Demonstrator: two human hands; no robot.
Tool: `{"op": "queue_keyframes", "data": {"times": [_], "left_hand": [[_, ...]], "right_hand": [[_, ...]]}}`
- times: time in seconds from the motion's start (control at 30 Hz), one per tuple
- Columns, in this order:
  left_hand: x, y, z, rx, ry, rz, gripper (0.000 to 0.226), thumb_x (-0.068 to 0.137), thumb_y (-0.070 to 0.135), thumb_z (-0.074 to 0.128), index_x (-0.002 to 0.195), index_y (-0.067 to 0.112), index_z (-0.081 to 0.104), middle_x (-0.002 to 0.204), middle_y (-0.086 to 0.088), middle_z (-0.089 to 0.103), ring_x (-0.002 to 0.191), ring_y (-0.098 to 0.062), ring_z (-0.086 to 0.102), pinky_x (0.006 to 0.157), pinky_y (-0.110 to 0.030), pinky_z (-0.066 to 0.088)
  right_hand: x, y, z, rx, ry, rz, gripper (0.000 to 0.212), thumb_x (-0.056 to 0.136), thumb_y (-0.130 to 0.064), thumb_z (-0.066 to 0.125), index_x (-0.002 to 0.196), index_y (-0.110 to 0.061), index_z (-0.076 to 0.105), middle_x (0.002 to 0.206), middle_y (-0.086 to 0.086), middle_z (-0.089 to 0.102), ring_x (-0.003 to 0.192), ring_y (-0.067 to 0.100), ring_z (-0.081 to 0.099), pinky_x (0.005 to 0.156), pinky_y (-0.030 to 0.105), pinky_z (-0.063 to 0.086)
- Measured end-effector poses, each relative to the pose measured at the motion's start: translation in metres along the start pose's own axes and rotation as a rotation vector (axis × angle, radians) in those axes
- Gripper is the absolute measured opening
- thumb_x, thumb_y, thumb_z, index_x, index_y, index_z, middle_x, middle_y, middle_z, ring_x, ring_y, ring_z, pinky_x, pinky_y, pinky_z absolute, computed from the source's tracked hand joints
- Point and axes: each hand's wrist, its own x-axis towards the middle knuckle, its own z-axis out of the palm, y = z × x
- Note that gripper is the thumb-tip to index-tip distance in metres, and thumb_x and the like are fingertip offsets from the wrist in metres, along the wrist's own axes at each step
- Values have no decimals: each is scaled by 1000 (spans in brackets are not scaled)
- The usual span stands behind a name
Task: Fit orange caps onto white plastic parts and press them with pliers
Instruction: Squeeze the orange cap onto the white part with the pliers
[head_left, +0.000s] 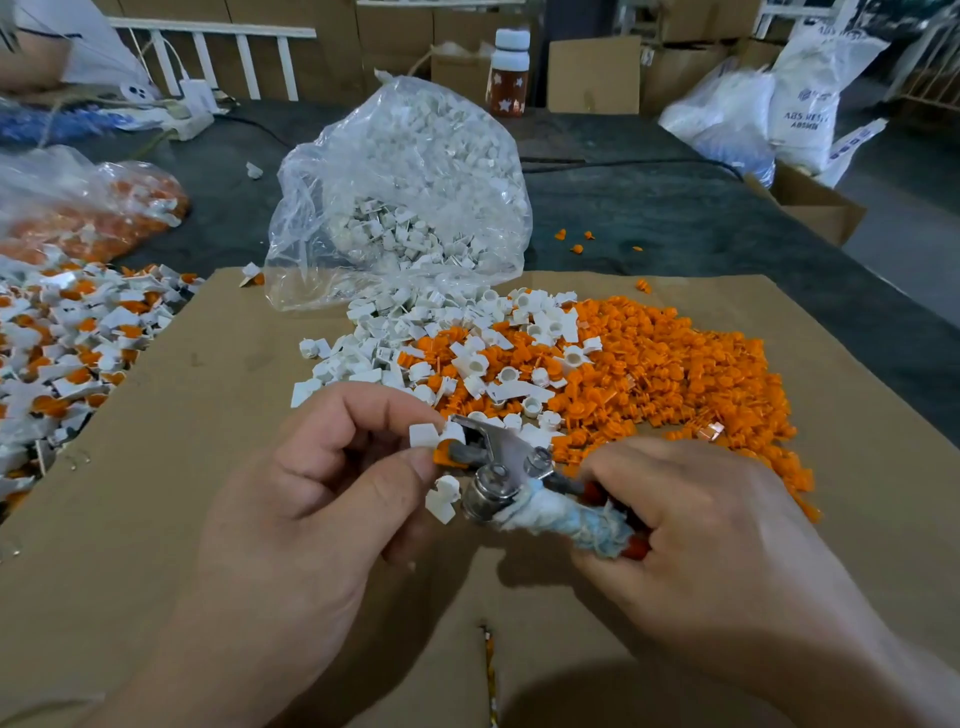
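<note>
**Risk of a crooked press at the nose of the pliers**

Pinching a white part (426, 435) between thumb and forefinger of the left hand (311, 483), with the other fingers curled in toward the palm. Holding it above the cardboard (208, 415), just in front of the mixed heap, with an orange cap (442, 456) at its lower edge, caught in the nose of the pliers (511, 457). Gripping the cloth-wrapped handles in the right hand (691, 525), fingers closed round them. No telling how far the jaws are squeezed, the gap being hidden behind the cap.

Probably mid-press, judging by the hold.

- Could jam the cap in crooked, or shoot it out sideways, by squeezing before seating it square.
- Could nip the left thumb tip, lying right beside the jaws.
- Could crack the white part with too hard a squeeze, or leave the cap loose with too soft a one.
- Could lose grip on the frayed cloth wrap partway through the squeeze.

Also a second white part (443, 499) just under the left thumb. Cannot tell whether held or lying on the cardboard. If held, it might drop among the loose white parts (415, 343) and the heap of orange caps (675, 374). Better not to mix an unpressed piece into the finished pile (78, 332) at far left.
</note>
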Motion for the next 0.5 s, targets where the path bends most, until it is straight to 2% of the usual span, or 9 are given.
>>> {"op": "queue_keyframes", "data": {"times": [0.1, 0.2, 0.37, 0.5], "left_hand": [[-1, 3, 0, 78, 70, -71, 16, 73, 39, 68, 85, 28, 69, 57, 5, 57, 47, -11, 53, 44, -22, 45], [2, 2, -1, 79, 119, -209, 12, 70, 26, 69, 82, 29, 71, 55, 0, 55, 44, -11, 51, 42, -21, 43], [-3, 4, 10, 38, -33, -420, 10, 70, 19, 75, 78, 25, 72, 57, -5, 59, 43, -12, 54, 39, -21, 42], [-4, 4, 12, 71, -31, -466, 15, 78, 15, 68, 79, 29, 72, 55, -8, 62, 46, -16, 56, 42, -27, 44]], "right_hand": [[1, 5, 4, 14, -32, 21, 40, 80, -62, 46, 88, -28, 66, 72, -14, 55, 65, 14, 53, 55, 32, 44], [4, 13, 6, -85, -55, 72, 55, 79, -69, 43, 100, -24, 67, 83, -8, 61, 77, 21, 58, 68, 39, 47], [6, 15, 6, -270, -151, 176, 69, 74, -77, 34, 112, -27, 63, 93, -5, 63, 90, 24, 57, 78, 43, 43], [7, 16, 11, -276, -178, 155, 69, 74, -76, 38, 116, -26, 61, 101, -4, 59, 99, 24, 53, 86, 44, 39]]}}
